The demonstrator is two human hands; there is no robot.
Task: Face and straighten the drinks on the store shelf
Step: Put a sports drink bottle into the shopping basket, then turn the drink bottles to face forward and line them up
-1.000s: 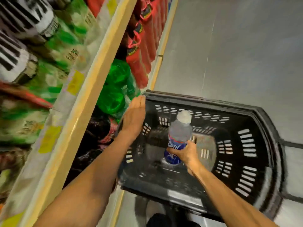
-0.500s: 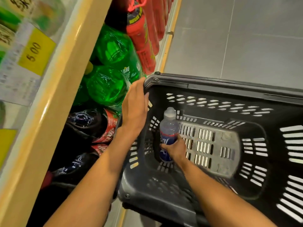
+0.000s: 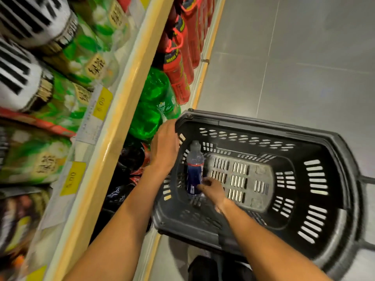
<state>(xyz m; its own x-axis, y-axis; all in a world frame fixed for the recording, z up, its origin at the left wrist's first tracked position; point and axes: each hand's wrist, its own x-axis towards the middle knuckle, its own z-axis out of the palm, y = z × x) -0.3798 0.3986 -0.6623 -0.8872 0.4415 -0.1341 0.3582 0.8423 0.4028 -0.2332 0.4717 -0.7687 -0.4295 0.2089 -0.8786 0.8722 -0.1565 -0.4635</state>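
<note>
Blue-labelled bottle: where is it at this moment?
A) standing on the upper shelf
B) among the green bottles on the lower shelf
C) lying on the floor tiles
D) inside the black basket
D: the blue-labelled bottle is inside the black basket, the right hand holding its lower part while the left hand rests on the basket's rim.

**newbie:** so where was the bottle (image 3: 194, 175)?

**stocker:** standing in the basket (image 3: 263, 126), left end. Right hand (image 3: 212, 189) was at its lower near side, and left hand (image 3: 165, 145) lay on the basket's left rim.

**newbie:** and the shelf (image 3: 113, 126)?

**stocker:** left of the basket, with the shelf drinks (image 3: 154, 110) right beside that rim.
</note>
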